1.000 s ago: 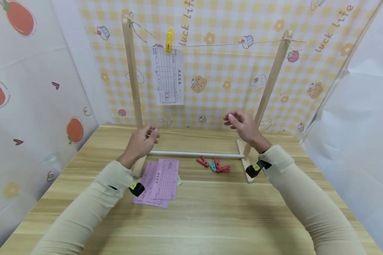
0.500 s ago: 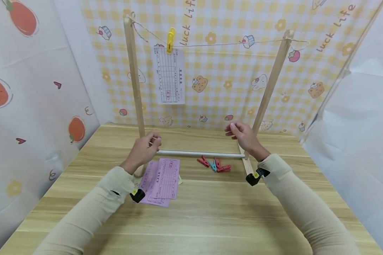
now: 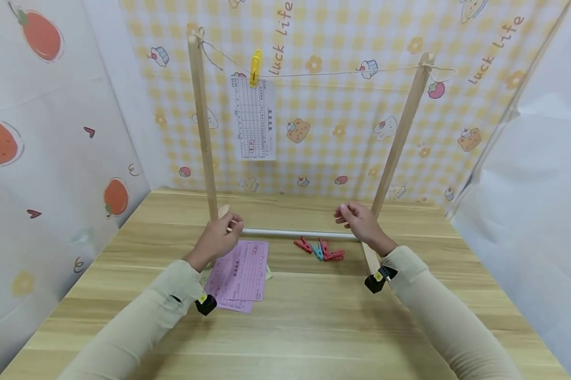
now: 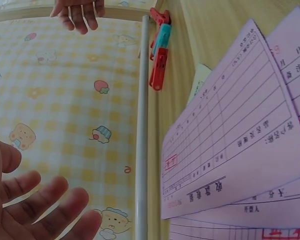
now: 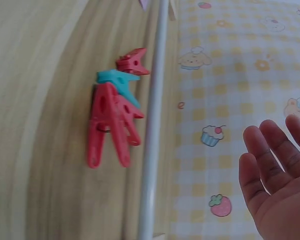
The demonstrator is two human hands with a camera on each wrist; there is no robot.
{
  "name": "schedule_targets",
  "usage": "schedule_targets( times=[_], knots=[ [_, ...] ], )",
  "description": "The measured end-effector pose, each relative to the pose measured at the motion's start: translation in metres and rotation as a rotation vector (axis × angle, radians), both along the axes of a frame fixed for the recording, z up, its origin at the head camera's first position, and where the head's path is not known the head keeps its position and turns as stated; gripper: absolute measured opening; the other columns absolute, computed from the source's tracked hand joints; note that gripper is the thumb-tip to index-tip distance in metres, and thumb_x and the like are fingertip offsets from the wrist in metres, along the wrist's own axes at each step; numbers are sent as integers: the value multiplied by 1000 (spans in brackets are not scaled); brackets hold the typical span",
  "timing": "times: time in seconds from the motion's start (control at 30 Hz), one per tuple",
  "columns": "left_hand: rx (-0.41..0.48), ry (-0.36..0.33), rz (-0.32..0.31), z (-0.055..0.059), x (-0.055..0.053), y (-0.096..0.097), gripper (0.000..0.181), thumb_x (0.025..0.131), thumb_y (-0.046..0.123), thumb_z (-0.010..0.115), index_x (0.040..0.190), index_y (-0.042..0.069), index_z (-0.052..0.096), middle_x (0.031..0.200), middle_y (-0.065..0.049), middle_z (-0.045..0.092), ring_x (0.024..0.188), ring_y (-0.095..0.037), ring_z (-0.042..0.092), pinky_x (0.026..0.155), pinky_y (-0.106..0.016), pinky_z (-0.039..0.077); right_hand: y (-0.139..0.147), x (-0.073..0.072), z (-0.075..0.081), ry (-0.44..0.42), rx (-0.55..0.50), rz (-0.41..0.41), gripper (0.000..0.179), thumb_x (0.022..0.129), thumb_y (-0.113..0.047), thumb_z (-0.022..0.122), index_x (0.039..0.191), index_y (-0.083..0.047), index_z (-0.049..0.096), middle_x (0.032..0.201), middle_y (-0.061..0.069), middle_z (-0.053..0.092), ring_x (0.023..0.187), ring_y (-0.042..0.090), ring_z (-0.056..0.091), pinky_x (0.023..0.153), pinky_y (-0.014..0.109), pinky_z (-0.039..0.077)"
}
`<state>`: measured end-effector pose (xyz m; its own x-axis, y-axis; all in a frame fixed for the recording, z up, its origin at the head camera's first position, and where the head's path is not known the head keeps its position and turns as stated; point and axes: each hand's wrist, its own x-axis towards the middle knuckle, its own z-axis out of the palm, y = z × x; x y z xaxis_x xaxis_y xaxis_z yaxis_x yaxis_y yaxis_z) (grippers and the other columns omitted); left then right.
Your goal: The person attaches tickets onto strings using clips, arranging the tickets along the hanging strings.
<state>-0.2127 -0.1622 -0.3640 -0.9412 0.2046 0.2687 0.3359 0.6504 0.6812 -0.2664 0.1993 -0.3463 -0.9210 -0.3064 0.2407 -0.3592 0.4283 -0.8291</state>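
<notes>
My left hand [image 3: 219, 236] is raised beside the left post, fingers loosely bent and holding nothing. Just below it, pink receipt slips [image 3: 248, 272] lie overlapped on the table, with a pale green slip [image 4: 200, 81] peeking out from under them. Over by the right post, my right hand [image 3: 361, 224] hovers with relaxed fingers and nothing in it. Between the hands lie red clothespins [image 5: 107, 122] and a turquoise clothespin [image 5: 115, 79], bunched near the white rod. A yellow clothespin [image 3: 255, 68] clips a white receipt slip [image 3: 256, 121] to the string.
A wooden frame stands on the table, its left post [image 3: 203, 132] and right post [image 3: 401, 137] joined by a string [image 3: 338, 73] above and a white rod [image 3: 295, 233] below. A checked cloth [image 3: 314, 153] hangs behind; printed white cloth [image 3: 67, 132] covers the left side.
Both hands have come down, the left also drifting slightly right. The hanging white slip, the pink slips and the clothespins stay where they were.
</notes>
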Motion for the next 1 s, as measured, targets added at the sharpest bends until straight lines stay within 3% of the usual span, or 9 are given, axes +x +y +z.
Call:
schedule_targets(
  times=[0.23, 0.43, 0.67, 0.77, 0.9, 1.0],
  knots=[
    [1, -94, 25, -7, 2, 2, 35, 104, 25, 42, 123, -2, 55, 111, -22, 62, 101, -35, 60, 86, -49, 49, 1, 3, -15, -30, 34, -30, 32, 104, -21, 46, 109, 8, 58, 106, 24, 64, 97, 37, 64, 77, 43, 53],
    [-39, -148, 40, -12, 2, 5, 32, 103, 23, 44, 120, -2, 55, 110, -22, 63, 100, -35, 61, 85, -49, 50, 4, 7, -26, -39, 151, -56, 22, 99, -18, 56, 110, 2, 59, 102, 15, 64, 94, 33, 64, 79, 41, 53],
    [-102, -175, 56, -19, 3, 8, 41, 104, 30, 40, 119, -5, 55, 107, -20, 63, 97, -33, 61, 85, -47, 50, 7, 9, -40, -37, 197, -91, 20, 98, -16, 59, 107, 2, 60, 103, 16, 63, 94, 31, 62, 78, 41, 52],
    [-115, -218, 70, -21, 4, 10, 44, 104, 34, 39, 118, -4, 55, 105, -18, 63, 92, -30, 60, 80, -43, 51, 7, 9, -43, -61, 206, -110, 20, 97, -15, 59, 106, 2, 60, 102, 16, 63, 93, 30, 61, 76, 38, 52],
    [-158, -260, 91, -23, 5, 11, 46, 102, 35, 45, 120, -6, 54, 104, -18, 63, 90, -30, 60, 78, -43, 51, 6, 9, -47, -85, 227, -116, 19, 96, -15, 60, 105, 2, 59, 100, 15, 63, 93, 30, 62, 75, 36, 52],
    [-190, -276, 105, -25, 5, 11, 48, 98, 31, 54, 123, -9, 51, 110, -23, 61, 98, -36, 60, 83, -48, 51, 6, 10, -49, -98, 243, -116, 20, 96, -16, 60, 104, 2, 60, 98, 14, 62, 91, 28, 61, 75, 36, 52]
  ],
)
